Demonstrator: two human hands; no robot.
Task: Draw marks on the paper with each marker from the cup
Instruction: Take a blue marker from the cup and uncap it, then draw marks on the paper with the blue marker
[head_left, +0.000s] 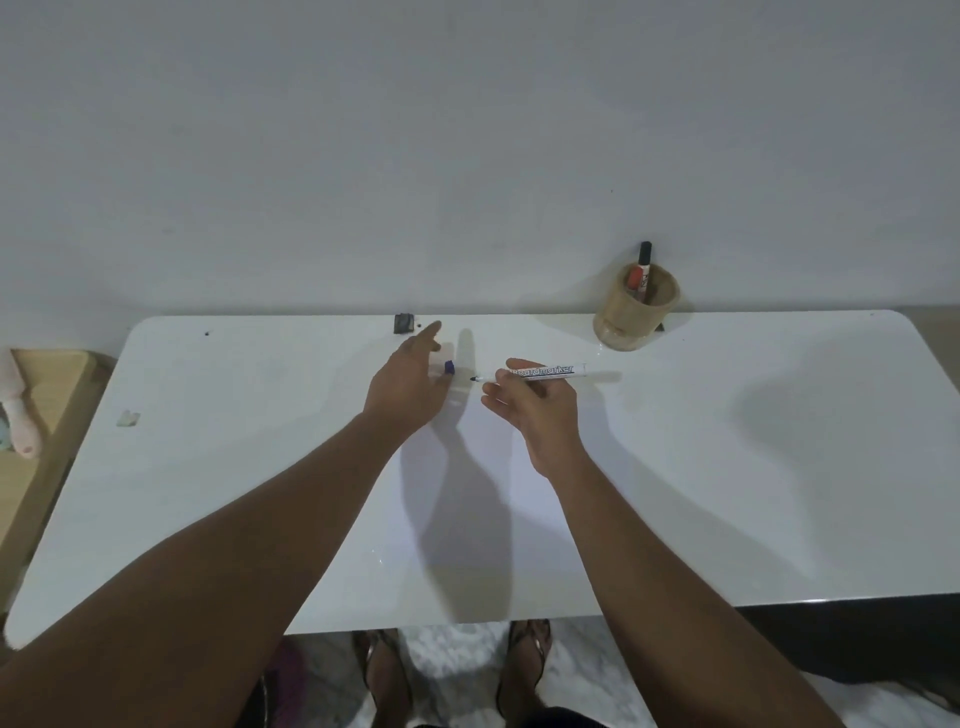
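Observation:
My right hand (530, 400) grips a white board marker (545, 372) held level above the table, its bare dark tip pointing left. My left hand (410, 382) is just left of that tip and pinches the small blue cap (450, 367) at its fingertips, with the index finger stretched out. A white sheet of paper (540, 519) lies on the table below both hands, hard to tell from the tabletop; I see no marks on it. The wooden cup (636, 314) stands at the back right and holds a black-capped marker (645, 260) and a red one (634, 280).
The white table (779, 467) stands against a plain wall. A small black object (404, 322) sits at its back edge and a pale scrap (128, 418) near its left side. Wooden furniture (36, 467) is on the left. My feet show below the front edge.

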